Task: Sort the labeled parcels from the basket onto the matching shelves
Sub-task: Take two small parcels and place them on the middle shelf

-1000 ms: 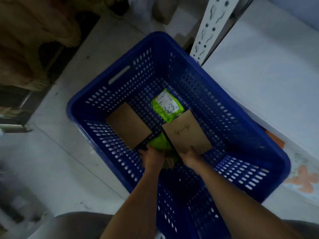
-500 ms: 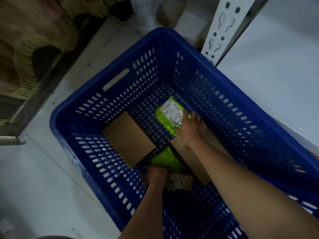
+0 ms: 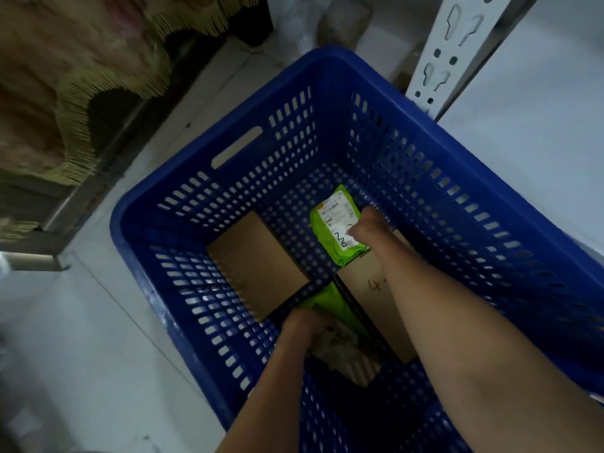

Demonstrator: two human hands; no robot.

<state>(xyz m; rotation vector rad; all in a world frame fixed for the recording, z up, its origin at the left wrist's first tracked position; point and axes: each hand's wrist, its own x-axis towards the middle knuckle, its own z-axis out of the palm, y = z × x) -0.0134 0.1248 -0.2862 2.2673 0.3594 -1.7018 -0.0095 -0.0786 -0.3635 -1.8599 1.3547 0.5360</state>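
Fingers of my right hand [image 3: 371, 228] curl down onto the green parcel with the white label [image 3: 338, 228], but I cannot tell if they pinch it yet. My left hand [image 3: 305, 325] grips the second green parcel [image 3: 333, 305] low in the blue basket [image 3: 196, 178]. Both lie among brown card parcels, one marked 4 [image 3: 369, 289] under my right arm and one plain [image 3: 255, 266]. I think a slippery bag could slide out and drop back. My arm hides the label, so I might read it wrong and choose the wrong white shelf [image 3: 539, 93].
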